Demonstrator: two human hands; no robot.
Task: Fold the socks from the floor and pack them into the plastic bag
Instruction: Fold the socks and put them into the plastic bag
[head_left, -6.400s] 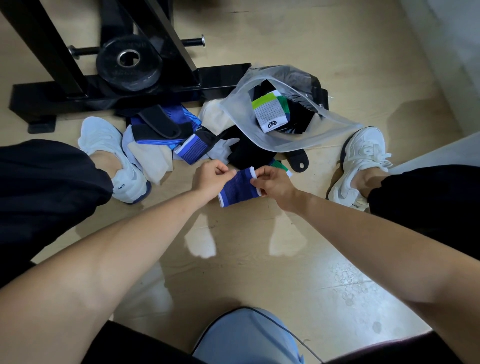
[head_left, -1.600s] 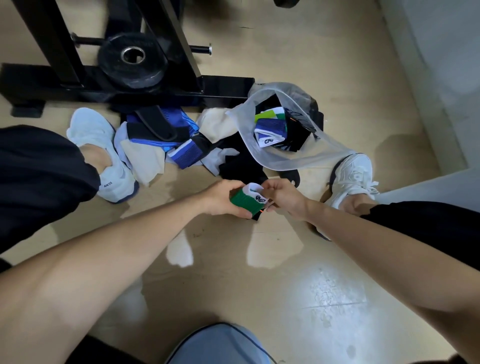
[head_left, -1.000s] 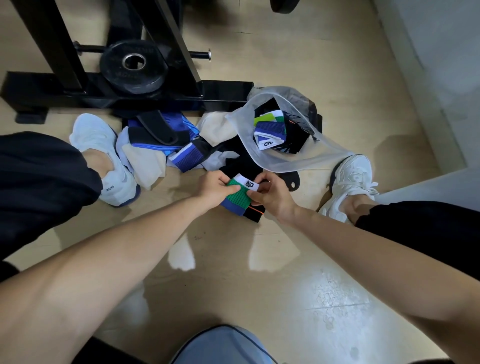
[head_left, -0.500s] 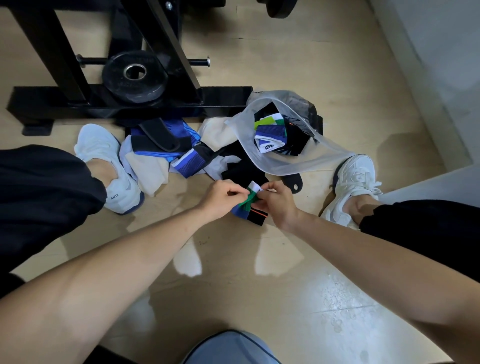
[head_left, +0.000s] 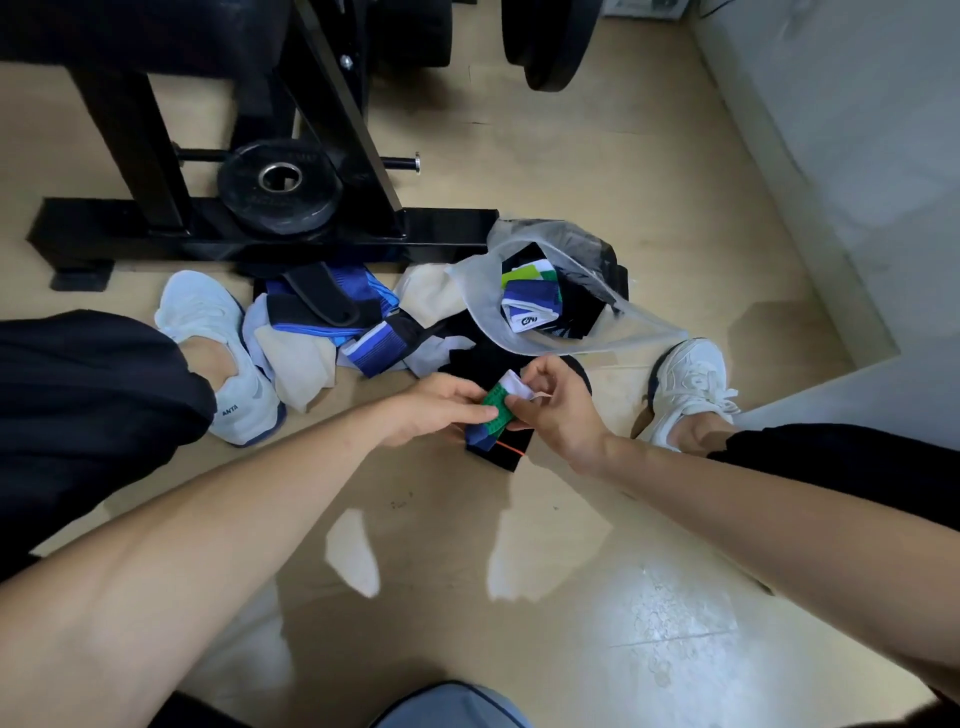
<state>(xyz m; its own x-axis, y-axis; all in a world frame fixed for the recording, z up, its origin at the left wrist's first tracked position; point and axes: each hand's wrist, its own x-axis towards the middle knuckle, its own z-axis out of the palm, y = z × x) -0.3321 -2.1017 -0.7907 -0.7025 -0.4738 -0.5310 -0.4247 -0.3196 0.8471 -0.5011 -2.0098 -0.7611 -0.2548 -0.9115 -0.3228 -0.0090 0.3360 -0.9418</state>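
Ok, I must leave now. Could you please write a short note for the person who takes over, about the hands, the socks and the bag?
Left hand: holds the green sock by its green part.
Right hand: pinches the white cuff of the same sock, mid-fold, just above a black sock on the floor.
Plastic bag: lies open beyond the hands, with folded socks inside.
Done: several socks packed.
Left: finish this fold and bag it, then do the black sock and the pile of loose socks on the left.
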